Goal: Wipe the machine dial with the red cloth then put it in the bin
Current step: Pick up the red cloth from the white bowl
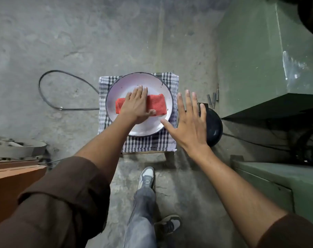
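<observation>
A folded red cloth point(157, 104) lies across a white round plate point(148, 83) with a dark rim. My left hand point(136, 106) rests flat on the cloth's middle, fingers stretched past its far edge and thumb lying along its near edge, not closed around it. My right hand point(189, 120) hovers open, fingers spread, over the plate's right rim. It partly covers a black round container point(213, 127) on the floor. The green machine point(259, 59) fills the right side; I cannot make out a dial on it.
The plate sits on a black-and-white checked cloth point(148, 144) draped over a small stool. A black cable point(44, 97) loops on the concrete floor at the left. Several metal pins point(213, 99) stand by the machine. Wooden boards point(12, 176) lie at the lower left. My shoe point(146, 176) is near the stool.
</observation>
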`<action>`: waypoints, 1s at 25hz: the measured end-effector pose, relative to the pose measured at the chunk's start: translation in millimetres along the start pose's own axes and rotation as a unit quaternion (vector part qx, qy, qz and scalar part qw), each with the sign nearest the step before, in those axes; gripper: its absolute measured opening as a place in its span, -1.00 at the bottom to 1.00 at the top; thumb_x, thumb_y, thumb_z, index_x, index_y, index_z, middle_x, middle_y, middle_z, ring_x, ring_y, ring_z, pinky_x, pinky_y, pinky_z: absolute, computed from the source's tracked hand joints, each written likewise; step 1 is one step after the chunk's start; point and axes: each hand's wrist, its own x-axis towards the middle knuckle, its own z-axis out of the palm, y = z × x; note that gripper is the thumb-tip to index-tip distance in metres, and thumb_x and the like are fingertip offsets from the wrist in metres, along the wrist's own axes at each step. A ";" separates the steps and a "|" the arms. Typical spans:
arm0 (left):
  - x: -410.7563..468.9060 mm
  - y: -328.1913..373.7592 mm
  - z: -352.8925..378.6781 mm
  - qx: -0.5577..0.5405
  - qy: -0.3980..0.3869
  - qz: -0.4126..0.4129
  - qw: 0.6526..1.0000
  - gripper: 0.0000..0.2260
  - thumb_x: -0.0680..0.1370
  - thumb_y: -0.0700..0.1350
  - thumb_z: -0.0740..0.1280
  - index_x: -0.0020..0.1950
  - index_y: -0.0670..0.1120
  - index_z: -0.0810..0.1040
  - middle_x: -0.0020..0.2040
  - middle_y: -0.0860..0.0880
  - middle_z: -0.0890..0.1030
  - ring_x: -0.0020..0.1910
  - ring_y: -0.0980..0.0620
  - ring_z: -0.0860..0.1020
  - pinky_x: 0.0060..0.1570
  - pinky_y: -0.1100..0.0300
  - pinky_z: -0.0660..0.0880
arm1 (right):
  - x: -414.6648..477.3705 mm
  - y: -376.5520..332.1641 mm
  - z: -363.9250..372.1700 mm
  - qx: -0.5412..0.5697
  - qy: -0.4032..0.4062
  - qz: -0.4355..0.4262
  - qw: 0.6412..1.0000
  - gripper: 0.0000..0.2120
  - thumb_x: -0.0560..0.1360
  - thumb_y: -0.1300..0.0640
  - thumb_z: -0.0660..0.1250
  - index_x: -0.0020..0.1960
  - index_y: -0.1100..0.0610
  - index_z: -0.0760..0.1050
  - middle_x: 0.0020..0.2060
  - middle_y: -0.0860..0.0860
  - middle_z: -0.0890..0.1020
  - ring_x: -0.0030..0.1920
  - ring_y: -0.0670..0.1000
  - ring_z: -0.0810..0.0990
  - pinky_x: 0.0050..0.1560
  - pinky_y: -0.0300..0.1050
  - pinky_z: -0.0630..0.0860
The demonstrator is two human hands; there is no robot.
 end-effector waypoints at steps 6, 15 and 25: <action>11.0 -3.8 1.3 0.028 -0.002 0.010 1.000 -0.28 0.41 -0.03 0.57 0.46 -0.21 0.34 0.27 -0.24 0.51 0.25 -0.28 0.51 0.22 -0.09 0.43 | 9.1 -0.1 9.8 -0.006 -0.011 0.004 1.000 -0.08 0.57 -0.44 0.11 0.70 0.08 -0.08 0.69 0.10 -0.06 0.68 0.11 -0.13 0.63 0.22 -0.03; 8.2 2.2 -1.5 -0.015 0.003 0.023 1.000 -0.94 0.49 -0.26 0.30 -0.17 -0.21 0.54 -0.12 -0.22 0.44 -0.06 -0.31 0.55 -0.20 -0.03 0.40 | 13.0 -5.6 15.4 -0.008 -0.022 0.002 1.000 -0.08 0.57 -0.42 0.11 0.70 0.08 -0.11 0.69 0.09 -0.09 0.68 0.11 -0.15 0.62 0.21 0.03; 4.1 9.7 9.4 -0.108 0.060 -0.045 0.991 -0.89 0.51 -0.29 0.25 0.03 -0.21 0.48 -0.14 -0.24 0.52 -0.23 -0.24 0.43 -0.27 0.00 0.32 | 14.9 0.2 15.2 -0.001 -0.015 0.014 1.000 -0.10 0.59 -0.43 0.07 0.70 0.08 -0.10 0.69 0.09 -0.08 0.68 0.11 -0.14 0.62 0.23 0.05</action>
